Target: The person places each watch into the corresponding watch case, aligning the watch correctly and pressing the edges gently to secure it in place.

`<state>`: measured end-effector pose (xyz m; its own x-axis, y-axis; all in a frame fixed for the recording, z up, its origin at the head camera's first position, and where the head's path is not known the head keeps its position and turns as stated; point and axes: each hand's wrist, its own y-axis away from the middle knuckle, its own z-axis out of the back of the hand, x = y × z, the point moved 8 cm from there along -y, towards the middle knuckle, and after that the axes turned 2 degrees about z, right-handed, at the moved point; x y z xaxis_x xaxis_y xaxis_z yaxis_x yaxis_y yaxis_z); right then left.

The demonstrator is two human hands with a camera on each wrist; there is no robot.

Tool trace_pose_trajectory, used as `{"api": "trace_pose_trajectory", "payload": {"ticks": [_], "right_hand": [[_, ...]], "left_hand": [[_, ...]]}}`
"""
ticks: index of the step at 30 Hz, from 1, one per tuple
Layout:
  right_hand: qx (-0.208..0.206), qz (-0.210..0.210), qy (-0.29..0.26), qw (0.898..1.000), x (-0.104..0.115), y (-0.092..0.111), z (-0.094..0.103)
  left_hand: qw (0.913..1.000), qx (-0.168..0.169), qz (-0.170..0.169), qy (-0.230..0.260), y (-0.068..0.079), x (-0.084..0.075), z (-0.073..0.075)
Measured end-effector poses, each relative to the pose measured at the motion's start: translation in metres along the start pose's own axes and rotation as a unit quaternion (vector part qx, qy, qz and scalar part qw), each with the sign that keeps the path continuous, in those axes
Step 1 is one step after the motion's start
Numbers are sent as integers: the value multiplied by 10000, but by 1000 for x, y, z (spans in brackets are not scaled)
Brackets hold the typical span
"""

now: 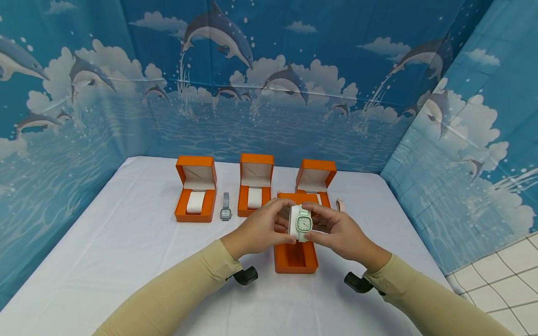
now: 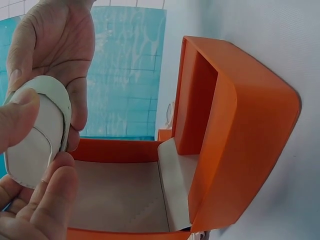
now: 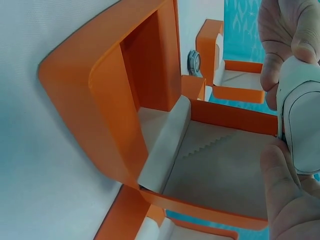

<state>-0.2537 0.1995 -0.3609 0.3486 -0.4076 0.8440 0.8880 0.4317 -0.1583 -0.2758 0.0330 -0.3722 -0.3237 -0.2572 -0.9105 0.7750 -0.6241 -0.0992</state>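
Nearest to the head camera, two tan sleeves point(image 1: 168, 294) led our eyes to the grip, where the left hand point(image 1: 261, 227) and the right hand point(image 1: 343, 233) both bent around one white cushion point(image 1: 293, 224), thumbs on the near side and fingers on the far side, parted only by the thickness of what they held. The pale green watch point(image 1: 304, 224) was wrapped around this cushion, its dial facing up, and both were held above the front box point(image 1: 296, 269), not yet in its compartment. We judged that the greatest danger was in the squeeze: if one hand pressed harder than the other, the cushion could twist and the watch could slide off. We could not tell whether the clasp was fastened; a loose band would make such a slip more likely. If the fingers let go too early, the cushion could fall crooked and the dial could knock on the rim of the box. Just behind the hands stood the raised lid point(image 1: 304, 198), so a careless knuckle could push the box backward into the rear right box point(image 1: 319, 164). Farther out, a pinkish watch point(image 1: 340, 205) lay on the white tablecloth point(image 1: 126, 242) beyond the right hand, where a wide movement could sweep it, while the grey-blue watch point(image 1: 225, 213), between the left box point(image 1: 193, 218) and the middle box point(image 1: 257, 157), seemed safer.
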Motion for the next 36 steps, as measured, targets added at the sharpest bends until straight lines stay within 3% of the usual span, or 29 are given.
{"api": "trace_pose_trajectory", "payload": {"ticks": [36], "right_hand": [[106, -33, -227, 9997, -2, 1, -4]], "left_hand": [[10000, 4, -43, -46, 0, 3, -5]]}}
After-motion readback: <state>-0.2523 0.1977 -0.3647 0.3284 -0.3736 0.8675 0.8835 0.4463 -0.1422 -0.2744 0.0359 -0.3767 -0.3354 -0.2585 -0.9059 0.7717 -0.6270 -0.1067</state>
